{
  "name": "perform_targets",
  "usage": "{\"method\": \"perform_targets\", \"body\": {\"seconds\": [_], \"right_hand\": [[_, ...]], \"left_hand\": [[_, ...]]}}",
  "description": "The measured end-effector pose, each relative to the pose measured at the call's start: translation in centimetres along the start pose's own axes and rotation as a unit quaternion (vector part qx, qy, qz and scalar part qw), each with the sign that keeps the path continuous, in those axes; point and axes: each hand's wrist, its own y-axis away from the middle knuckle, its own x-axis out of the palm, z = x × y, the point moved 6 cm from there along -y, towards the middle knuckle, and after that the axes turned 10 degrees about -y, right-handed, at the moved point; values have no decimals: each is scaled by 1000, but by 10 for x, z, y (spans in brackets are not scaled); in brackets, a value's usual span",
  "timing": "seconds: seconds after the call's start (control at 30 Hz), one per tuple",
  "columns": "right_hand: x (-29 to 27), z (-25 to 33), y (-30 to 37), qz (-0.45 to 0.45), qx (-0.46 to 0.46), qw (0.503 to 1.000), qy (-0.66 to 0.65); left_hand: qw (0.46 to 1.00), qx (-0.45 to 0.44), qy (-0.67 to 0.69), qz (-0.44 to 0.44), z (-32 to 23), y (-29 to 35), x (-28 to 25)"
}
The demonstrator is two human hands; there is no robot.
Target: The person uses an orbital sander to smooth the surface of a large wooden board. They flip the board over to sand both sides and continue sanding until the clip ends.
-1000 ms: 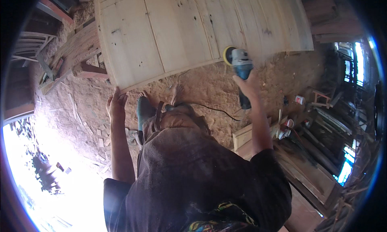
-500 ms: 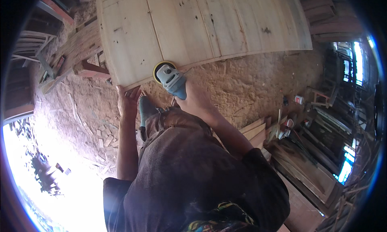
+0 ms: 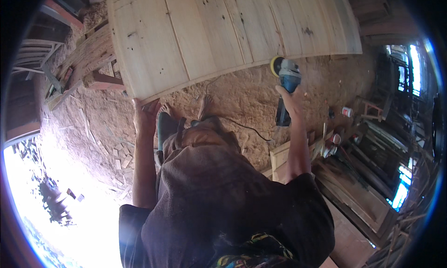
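A wide pale wooden panel (image 3: 200, 40), made of joined boards with dark knots, lies in front of me. My left hand (image 3: 145, 113) grips its near left corner, the fingers partly hidden by the edge. My right hand (image 3: 294, 99) is wrapped around the body of a blue-and-grey angle grinder (image 3: 290, 77), held to the right at the panel's near edge. The grinder's yellow-rimmed disc (image 3: 277, 66) is tilted up on its side against or very close to that edge; I cannot tell whether it touches. A black cord (image 3: 247, 127) runs below the tool.
Under the panel's left end stand rough timber supports (image 3: 107, 81). Wood offcuts (image 3: 122, 157) are scattered on the dirt floor (image 3: 247, 95), where my bare feet show. To the right are stacked boards (image 3: 349, 193), a white container (image 3: 347, 111) and a small wooden frame (image 3: 372, 110).
My right hand has carried the grinder rightward along the panel's near edge, and its disc has turned from lying on the face to standing on its side. My left hand stays at the corner.
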Motion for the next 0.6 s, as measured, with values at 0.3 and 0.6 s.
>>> {"method": "perform_targets", "body": {"seconds": [0.3, 0.6], "right_hand": [[170, 91, 92, 203, -197, 957, 60], [210, 100, 85, 233, -226, 934, 149]], "left_hand": [[997, -29, -49, 57, -5, -4, -6], [998, -24, -48, 43, 2, -7, -5]]}}
